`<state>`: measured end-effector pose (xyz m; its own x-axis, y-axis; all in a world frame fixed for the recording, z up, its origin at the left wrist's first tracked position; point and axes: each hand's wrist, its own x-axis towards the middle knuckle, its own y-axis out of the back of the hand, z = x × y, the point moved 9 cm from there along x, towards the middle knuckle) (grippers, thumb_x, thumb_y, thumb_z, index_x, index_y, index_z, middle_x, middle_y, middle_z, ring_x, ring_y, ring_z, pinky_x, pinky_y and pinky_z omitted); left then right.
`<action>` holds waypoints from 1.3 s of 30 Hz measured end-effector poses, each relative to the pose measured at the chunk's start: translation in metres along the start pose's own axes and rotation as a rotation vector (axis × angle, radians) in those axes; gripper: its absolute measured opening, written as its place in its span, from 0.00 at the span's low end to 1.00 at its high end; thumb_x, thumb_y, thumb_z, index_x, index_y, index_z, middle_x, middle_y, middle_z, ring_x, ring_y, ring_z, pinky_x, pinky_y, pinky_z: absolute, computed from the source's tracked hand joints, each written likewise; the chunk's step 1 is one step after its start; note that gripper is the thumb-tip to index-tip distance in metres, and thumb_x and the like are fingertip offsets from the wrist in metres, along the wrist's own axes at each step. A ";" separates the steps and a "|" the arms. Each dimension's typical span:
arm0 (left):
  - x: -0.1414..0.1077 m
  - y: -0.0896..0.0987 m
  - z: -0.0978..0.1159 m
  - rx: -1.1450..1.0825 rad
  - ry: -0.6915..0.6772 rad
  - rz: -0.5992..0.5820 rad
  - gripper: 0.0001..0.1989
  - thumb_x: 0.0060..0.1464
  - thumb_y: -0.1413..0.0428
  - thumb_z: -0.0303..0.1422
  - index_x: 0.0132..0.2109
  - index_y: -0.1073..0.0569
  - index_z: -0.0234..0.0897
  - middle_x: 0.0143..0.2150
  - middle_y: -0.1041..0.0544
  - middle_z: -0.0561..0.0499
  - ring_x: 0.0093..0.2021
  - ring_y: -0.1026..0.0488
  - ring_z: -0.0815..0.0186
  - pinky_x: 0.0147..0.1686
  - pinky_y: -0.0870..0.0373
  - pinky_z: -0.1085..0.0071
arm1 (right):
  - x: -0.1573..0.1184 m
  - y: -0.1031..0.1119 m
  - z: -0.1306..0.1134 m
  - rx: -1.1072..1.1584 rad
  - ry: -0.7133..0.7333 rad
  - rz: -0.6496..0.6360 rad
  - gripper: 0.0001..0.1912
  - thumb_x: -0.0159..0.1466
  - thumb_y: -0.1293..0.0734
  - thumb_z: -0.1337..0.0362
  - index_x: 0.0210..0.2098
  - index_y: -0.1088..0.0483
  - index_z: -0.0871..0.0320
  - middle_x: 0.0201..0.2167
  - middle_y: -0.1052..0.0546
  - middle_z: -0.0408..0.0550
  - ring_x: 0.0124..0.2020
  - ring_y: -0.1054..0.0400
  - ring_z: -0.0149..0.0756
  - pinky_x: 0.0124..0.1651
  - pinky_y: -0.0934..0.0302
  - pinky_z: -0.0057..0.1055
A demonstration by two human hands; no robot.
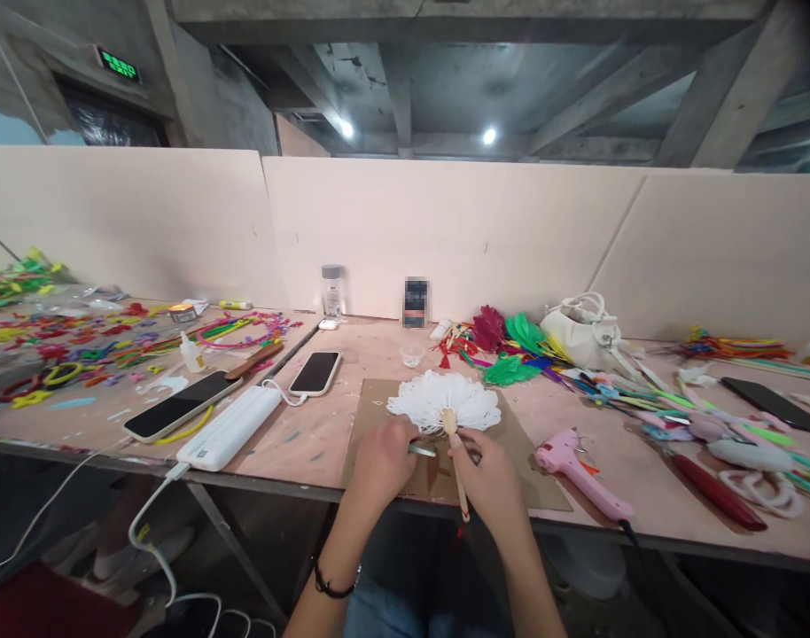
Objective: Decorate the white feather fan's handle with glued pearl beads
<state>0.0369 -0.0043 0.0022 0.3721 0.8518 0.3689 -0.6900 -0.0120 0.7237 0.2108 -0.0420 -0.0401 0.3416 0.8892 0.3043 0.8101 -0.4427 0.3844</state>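
White fan [426, 400] with frilly, scalloped edges and a wooden handle [463, 498], spread just beyond your two bare hands, over a brown cardboard sheet [541, 486] on your counter [299, 456]. Your right hand [483, 461] is mostly closed, its thumb and fingers pinching the upper handle; the lower end points toward you, with a bit of red on it. Your left hand [386, 454] is curled around a slim, pale tool [422, 450], its tip reaching toward the handle; whether this hand also touches the fan is unclear. Right of your right hand lies a pink glue gun [581, 470]. Left of your left hand are a phone [315, 373] and a white power bank [230, 430], joined by a cable. Bright feathers [511, 370] and a white bag [583, 335] sit beyond your right hand.
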 end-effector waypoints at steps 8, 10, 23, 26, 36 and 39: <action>-0.002 0.007 0.007 -0.512 0.011 0.110 0.10 0.62 0.41 0.38 0.38 0.20 0.36 0.38 0.17 0.47 0.41 0.22 0.59 0.44 0.30 0.67 | -0.011 0.021 -0.018 0.112 0.235 0.177 0.18 0.68 0.31 0.50 0.44 0.19 0.57 0.37 0.20 0.51 0.34 0.28 0.43 0.35 0.35 0.33; -0.003 0.005 0.006 -0.632 0.038 0.111 0.13 0.60 0.39 0.41 0.37 0.19 0.36 0.38 0.17 0.47 0.42 0.22 0.58 0.45 0.29 0.67 | -0.019 0.023 -0.030 0.168 0.322 0.159 0.14 0.71 0.31 0.54 0.45 0.19 0.55 0.39 0.20 0.49 0.33 0.28 0.39 0.32 0.34 0.30; -0.008 -0.014 0.000 -0.875 0.145 0.010 0.13 0.48 0.30 0.43 0.32 0.16 0.37 0.32 0.17 0.50 0.37 0.24 0.60 0.44 0.31 0.67 | -0.039 0.020 -0.060 0.132 0.625 0.113 0.08 0.74 0.32 0.65 0.43 0.19 0.53 0.40 0.17 0.47 0.37 0.23 0.39 0.33 0.34 0.30; -0.008 -0.014 0.001 -0.857 0.141 -0.020 0.14 0.50 0.31 0.43 0.31 0.17 0.36 0.30 0.18 0.50 0.36 0.24 0.60 0.44 0.31 0.67 | -0.039 0.017 -0.062 0.122 0.593 0.092 0.10 0.74 0.34 0.63 0.41 0.19 0.53 0.39 0.18 0.48 0.36 0.24 0.41 0.33 0.36 0.31; -0.014 -0.015 0.013 -0.690 -0.034 -0.074 0.21 0.66 0.42 0.45 0.61 0.24 0.41 0.58 0.21 0.44 0.59 0.26 0.56 0.60 0.32 0.63 | -0.027 0.021 -0.024 0.409 0.176 0.068 0.17 0.71 0.30 0.49 0.41 0.24 0.58 0.29 0.25 0.47 0.23 0.34 0.35 0.23 0.40 0.26; -0.015 -0.008 0.021 -0.573 -0.115 -0.004 0.16 0.71 0.48 0.42 0.54 0.21 0.38 0.50 0.21 0.44 0.54 0.25 0.58 0.57 0.32 0.64 | -0.023 0.018 -0.013 0.528 0.085 0.032 0.20 0.68 0.27 0.46 0.42 0.25 0.59 0.24 0.29 0.42 0.17 0.45 0.28 0.18 0.51 0.23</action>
<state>0.0498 -0.0280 0.0033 0.4183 0.7883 0.4513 -0.9023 0.3038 0.3058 0.2113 -0.0715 -0.0286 0.3476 0.8541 0.3869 0.9370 -0.3314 -0.1105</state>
